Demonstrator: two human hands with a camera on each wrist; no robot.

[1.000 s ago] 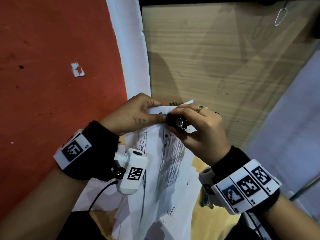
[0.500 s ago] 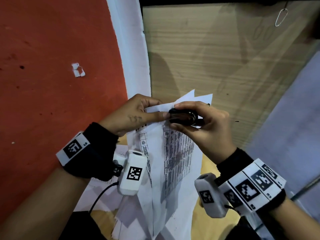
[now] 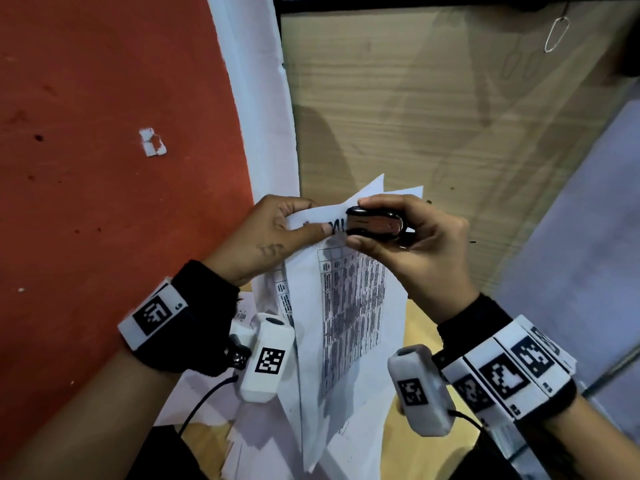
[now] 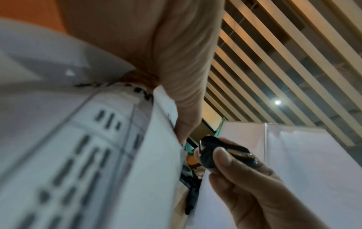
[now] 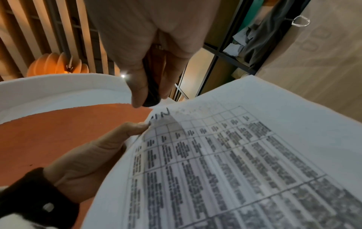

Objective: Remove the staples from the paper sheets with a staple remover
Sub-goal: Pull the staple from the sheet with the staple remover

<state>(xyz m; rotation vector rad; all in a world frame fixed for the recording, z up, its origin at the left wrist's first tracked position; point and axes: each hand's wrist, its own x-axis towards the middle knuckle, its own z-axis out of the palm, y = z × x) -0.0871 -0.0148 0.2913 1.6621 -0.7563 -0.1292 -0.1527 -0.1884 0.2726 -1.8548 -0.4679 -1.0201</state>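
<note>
- Left hand [image 3: 273, 233] pinches the top corner of the paper sheets [image 3: 349, 306]; thumb lies flat across the front, beside a handwritten black scrawl, other fingers curl behind the top edge.
- Right hand [image 3: 415, 251] grips the staple remover [image 3: 375, 225], a black body with a shiny metal side; thumb underneath, fingers wrapped over the top.
- Remover's tip sits at the top edge of the sheets, just beside the left thumb. Right-wrist view shows the black tip [image 5: 151, 99] just above the corner of the page; contact with the paper cannot be told. No staple can be made out.
- Sheets are held up off the table, hanging down towards the person; the front page carries a printed table of blurred text. At least two more corners fan out behind the remover.
- More loose white sheets [image 3: 214, 393] lie below the wrists on the wooden table [image 3: 415, 98].
- Orange-red surface [image 3: 104, 168] to the left, with a small white paper scrap [image 3: 152, 143] on it.
- Wire clip [image 3: 556, 29] lies at the far right of the table.
- Both wrists wear black bands with white coded tags and a small white camera.
</note>
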